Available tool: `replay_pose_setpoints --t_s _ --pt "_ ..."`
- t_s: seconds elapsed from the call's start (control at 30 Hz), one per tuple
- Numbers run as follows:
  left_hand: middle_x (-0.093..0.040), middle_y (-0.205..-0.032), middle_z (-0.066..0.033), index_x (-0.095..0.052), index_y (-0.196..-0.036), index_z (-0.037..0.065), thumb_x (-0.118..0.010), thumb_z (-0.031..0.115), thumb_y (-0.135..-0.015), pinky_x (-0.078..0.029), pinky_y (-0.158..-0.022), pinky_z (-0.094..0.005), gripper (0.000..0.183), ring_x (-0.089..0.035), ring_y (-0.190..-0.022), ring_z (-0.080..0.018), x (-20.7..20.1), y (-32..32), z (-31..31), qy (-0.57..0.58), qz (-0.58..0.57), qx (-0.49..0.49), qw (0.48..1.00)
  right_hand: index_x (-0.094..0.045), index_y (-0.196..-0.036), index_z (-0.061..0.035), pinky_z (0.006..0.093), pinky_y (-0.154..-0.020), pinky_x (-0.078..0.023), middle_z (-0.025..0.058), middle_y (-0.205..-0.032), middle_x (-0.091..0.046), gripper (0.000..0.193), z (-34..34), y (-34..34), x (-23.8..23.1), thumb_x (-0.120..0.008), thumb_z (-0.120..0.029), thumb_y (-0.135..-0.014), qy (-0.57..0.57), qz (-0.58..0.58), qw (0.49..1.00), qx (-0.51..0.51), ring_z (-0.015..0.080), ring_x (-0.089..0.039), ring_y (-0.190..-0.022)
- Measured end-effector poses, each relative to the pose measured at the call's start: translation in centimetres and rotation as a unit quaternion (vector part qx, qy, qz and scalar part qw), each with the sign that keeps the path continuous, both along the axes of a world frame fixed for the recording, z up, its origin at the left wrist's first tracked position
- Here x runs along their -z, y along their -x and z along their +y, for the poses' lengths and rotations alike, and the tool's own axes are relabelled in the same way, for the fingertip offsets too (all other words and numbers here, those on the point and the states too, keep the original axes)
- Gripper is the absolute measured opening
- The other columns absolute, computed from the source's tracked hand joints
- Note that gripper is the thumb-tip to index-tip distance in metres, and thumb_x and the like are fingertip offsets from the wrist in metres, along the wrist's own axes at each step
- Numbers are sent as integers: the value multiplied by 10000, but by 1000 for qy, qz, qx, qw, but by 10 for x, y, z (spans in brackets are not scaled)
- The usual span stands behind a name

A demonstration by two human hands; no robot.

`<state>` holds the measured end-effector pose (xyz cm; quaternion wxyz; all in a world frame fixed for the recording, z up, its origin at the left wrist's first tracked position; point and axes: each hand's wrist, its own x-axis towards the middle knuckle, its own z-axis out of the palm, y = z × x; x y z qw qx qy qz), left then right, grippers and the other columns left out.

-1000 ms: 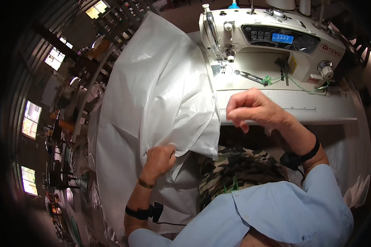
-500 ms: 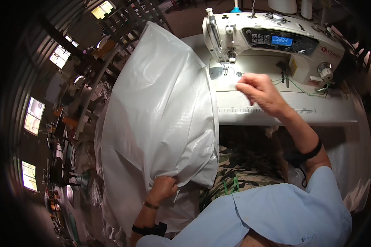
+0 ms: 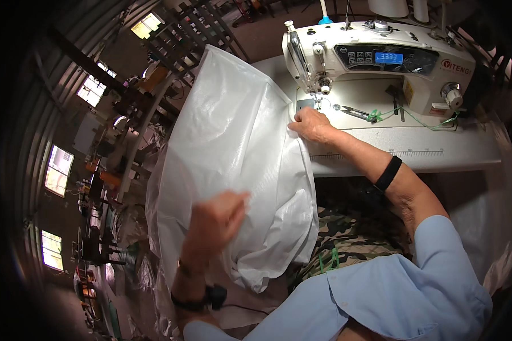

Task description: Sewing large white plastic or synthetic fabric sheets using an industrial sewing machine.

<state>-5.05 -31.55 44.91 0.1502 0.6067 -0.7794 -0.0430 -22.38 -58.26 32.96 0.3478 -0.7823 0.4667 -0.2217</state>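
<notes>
A large white plastic sheet (image 3: 224, 125) hangs in folds over the left end of the sewing table, its right edge lying beside the sewing machine (image 3: 375, 57). My right hand (image 3: 313, 124) is closed on that edge, just in front of the lit needle area. My left hand (image 3: 213, 221) is over the lower part of the sheet, smeared by motion. Whether its fingers grip anything cannot be made out. Dark metal thread snips (image 3: 356, 113) lie on the machine bed, tied to a green cord (image 3: 418, 120).
The sewing table (image 3: 455, 142) has a measuring scale along its near edge. Below it are my legs in camouflage trousers (image 3: 344, 238). White thread cones (image 3: 388, 7) stand behind the machine. A slatted wooden rack (image 3: 196, 31) and clear plastic wrapping (image 3: 129, 221) are at the left.
My right hand has moved left from the machine bed onto the sheet's edge, uncovering the snips. My left hand has come off its bunched grip low on the sheet and moved up.
</notes>
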Motion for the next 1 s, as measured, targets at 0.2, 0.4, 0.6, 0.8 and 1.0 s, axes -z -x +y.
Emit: replay_pose_setpoints --t_s 0.2,0.4,0.6,0.8,1.0 --pt "-626 -1191 -226 -604 -1159 -63 -545 17 -926 -476 -963 -427 254 -602 -1112 -368 37 -22 -158 218 -7 49 975 -647 -659 24 455 -676 -485 211 -640 -626 339 47 36 -3 -599 -277 -807 34 12 995 -89 336 -637 -646" --pt "-621 -1214 -208 -592 -1168 -33 -524 70 -934 -453 -985 -450 264 -563 -1140 -386 102 -3 -229 199 22 -1 980 -644 -679 22 479 -644 -481 239 -642 -612 372 107 64 2 -596 -300 -857 -19 -57 980 -191 384 -626 -621" --pt "-620 -1219 -215 -587 -1195 -35 -568 42 -893 -453 -996 -450 311 -566 -1142 -391 143 27 -212 160 103 8 982 -659 -704 11 484 -632 -461 221 -634 -596 433 147 90 14 -570 -346 -933 -89 -32 964 -249 411 -604 -634" --pt "-612 -1263 -224 -589 -1237 -46 -583 12 -880 -448 -1040 -424 362 -571 -1184 -372 154 39 -203 159 168 4 973 -629 -793 -29 477 -608 -460 182 -659 -602 370 152 121 -10 -599 -357 -960 56 60 972 -218 402 -616 -678" --pt "-613 -1267 -213 -603 -1206 -48 -615 70 -903 -461 -1028 -421 325 -576 -1163 -365 155 46 -206 152 194 5 969 -563 -762 3 345 -548 -408 100 -618 -509 293 137 150 -65 -640 -198 -961 49 -136 974 -177 179 -495 -543"
